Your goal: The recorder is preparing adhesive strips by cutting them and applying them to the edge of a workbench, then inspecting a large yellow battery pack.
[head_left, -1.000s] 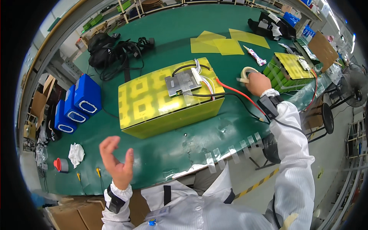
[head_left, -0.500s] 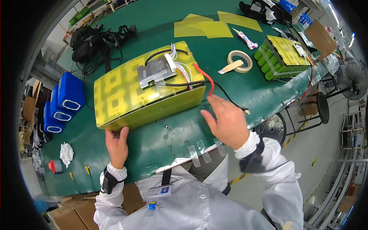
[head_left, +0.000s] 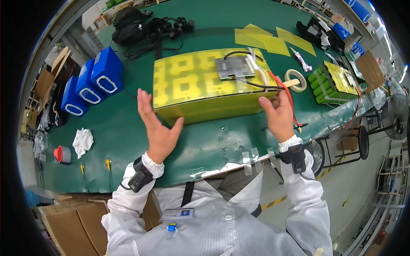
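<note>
A large battery pack [head_left: 188, 96] covered in yellow insulating board lies on the green table in front of me. On its top sits a grey circuit module [head_left: 234, 68], with white, black and red wires at the right end. My left hand [head_left: 161, 135] is at the front left corner, fingers stretched and spread along the left end, thumb at the front face. At the front right corner my right hand [head_left: 279, 118] grips the pack, thumb on the front face and fingers round the end by the leads. Its fingertips are partly hidden. The red lead [head_left: 291, 102] hangs just right of this hand.
Several blue packs [head_left: 106, 70] stand at left, near a crumpled white tissue [head_left: 83, 142] and a red-and-grey tape roll [head_left: 62, 155]. Right are a masking tape roll [head_left: 302, 81], a glue tube [head_left: 301, 59] and a green-celled pack [head_left: 329, 85]. Yellow sheets [head_left: 265, 40] lie behind.
The pack has turned slightly, its front now squarer to me. My left hand has spread its fingers along the left end. My right hand has moved from the red lead to the right corner.
</note>
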`<state>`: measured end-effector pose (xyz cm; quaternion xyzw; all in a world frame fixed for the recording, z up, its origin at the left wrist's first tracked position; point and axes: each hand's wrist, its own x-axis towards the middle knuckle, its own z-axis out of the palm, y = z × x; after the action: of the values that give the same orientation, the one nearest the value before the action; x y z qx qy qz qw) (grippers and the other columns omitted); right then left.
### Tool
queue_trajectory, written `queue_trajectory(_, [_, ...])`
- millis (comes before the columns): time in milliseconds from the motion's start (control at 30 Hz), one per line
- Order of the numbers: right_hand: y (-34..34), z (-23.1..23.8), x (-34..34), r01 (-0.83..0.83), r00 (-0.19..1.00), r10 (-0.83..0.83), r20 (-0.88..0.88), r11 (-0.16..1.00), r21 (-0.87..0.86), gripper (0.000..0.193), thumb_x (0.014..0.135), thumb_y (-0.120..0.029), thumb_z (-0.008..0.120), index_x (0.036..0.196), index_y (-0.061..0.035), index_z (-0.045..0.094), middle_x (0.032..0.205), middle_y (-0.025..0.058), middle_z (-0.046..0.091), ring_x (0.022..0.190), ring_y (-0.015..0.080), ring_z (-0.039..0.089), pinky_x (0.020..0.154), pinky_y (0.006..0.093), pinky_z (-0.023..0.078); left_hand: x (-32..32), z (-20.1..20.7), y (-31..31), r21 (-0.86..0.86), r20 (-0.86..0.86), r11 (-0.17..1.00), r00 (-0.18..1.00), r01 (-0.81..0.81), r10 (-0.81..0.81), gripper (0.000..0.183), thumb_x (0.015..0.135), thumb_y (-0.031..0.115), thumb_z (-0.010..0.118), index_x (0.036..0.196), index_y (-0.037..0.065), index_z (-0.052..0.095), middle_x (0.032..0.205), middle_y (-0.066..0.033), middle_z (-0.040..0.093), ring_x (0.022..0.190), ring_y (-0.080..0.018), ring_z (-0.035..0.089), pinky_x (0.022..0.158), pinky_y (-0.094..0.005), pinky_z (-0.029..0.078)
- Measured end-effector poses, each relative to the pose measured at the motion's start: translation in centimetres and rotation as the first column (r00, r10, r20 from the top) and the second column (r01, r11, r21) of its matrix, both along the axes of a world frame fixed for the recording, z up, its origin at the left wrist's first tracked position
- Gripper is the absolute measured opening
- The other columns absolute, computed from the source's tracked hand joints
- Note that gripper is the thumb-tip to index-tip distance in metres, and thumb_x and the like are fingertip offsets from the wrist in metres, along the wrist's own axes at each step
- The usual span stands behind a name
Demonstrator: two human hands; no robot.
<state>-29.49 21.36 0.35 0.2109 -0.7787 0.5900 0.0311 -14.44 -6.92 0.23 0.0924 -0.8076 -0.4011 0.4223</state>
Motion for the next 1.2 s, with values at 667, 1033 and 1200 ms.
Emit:
queue_trajectory(667, [-0.3,0.8,-1.0,-0.084,0.975,0.094,-0.202,0.995,0.058,0.069,0.092,-0.022,0.073,0.149,-0.0016,0.039,0.135,0.0104,0.057,0.104,0.0181,0.062,0.093,0.0323,0.050,-0.2,1.8,-3.7,-0.550,0.081,0.825,0.991,0.131,-0.103,0.056,0.072,0.008,0.082,0.125,0.014,0.066,0.139,-0.0110,0.057,0.135,-0.0377,0.046,0.109,-0.0474,0.040])
queue_trajectory(1033, [-0.1,1.1,-0.8,-0.044,0.980,0.075,-0.185,0.985,0.165,0.073,0.089,-0.017,0.075,0.151,-0.0016,0.038,0.148,0.0151,0.050,0.120,0.0232,0.057,0.099,0.0333,0.047,-0.3,2.1,-3.5,-0.544,0.061,0.828,0.991,0.135,-0.121,0.055,0.072,0.006,0.082,0.124,0.012,0.067,0.138,-0.0108,0.058,0.134,-0.0378,0.048,0.109,-0.0462,0.043])
queue_trajectory(1200, [0.0,1.4,-0.3,0.088,0.947,-0.009,-0.322,0.969,0.231,0.069,0.087,-0.023,0.077,0.145,0.0003,0.046,0.134,0.0172,0.060,0.109,0.0306,0.065,0.090,0.0369,0.054,-0.5,2.0,-3.3,-0.565,0.076,0.816,0.992,0.123,-0.096,0.054,0.073,0.007,0.081,0.124,0.012,0.067,0.139,-0.0106,0.058,0.135,-0.0377,0.047,0.109,-0.0459,0.042])
